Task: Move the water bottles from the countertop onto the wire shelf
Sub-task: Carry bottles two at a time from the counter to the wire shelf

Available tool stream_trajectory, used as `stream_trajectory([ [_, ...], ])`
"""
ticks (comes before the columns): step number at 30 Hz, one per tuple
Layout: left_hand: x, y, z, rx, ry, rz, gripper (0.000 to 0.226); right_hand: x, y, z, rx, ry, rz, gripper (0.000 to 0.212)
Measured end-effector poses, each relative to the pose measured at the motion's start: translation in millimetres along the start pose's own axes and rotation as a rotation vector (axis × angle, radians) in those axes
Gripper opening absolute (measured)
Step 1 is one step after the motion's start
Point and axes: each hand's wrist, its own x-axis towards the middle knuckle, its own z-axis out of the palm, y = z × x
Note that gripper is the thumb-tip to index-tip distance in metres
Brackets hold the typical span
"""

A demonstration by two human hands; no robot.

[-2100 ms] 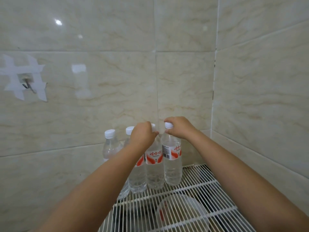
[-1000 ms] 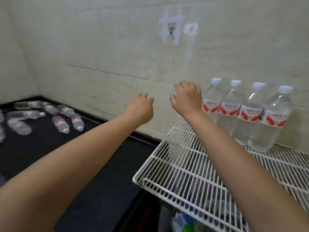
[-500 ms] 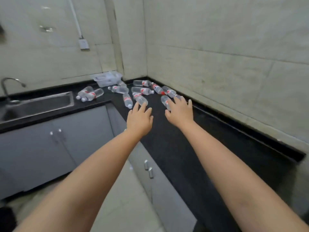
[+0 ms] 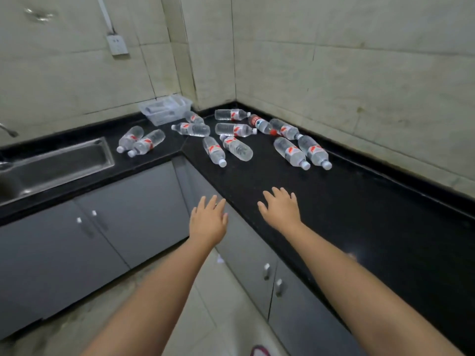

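Our left hand (image 4: 209,222) and right hand (image 4: 280,208) reach out spread and empty, ready to grab; the clear plastic water bottles (image 4: 289,151) lie scattered on the black stone countertop (image 4: 359,214) ahead, well apart from us.

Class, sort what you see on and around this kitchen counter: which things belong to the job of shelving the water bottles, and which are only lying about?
Belongs to the job:
- clear plastic water bottles with red labels, lying on their sides
- black stone countertop under them
- open left hand and open right hand, both empty

Just lying about:
- clear plastic tray
- steel sink
- white wall socket
- grey cabinet doors
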Motion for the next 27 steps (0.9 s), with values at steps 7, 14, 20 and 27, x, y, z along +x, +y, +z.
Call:
stream_trajectory([
  [7, 136, -40, 0, 0.068, 0.068, 0.066, 0.047, 136, 19, 24, 0.032, -0.003, 0.065, 0.048],
  [14, 268, -76, -9, 0.072, 0.008, 0.029, 0.047, 287, 14, 25, 0.041, -0.025, 0.078, 0.047],
  [20, 341, -117, 13, 0.031, -0.092, 0.021, 0.046, 363, -9, 55, 0.042, -0.08, 0.024, 0.044],
  [27, 441, -151, 23, 0.066, -0.172, 0.324, 0.055, 437, -38, 72, 0.028, -0.134, 0.019, 0.052],
])
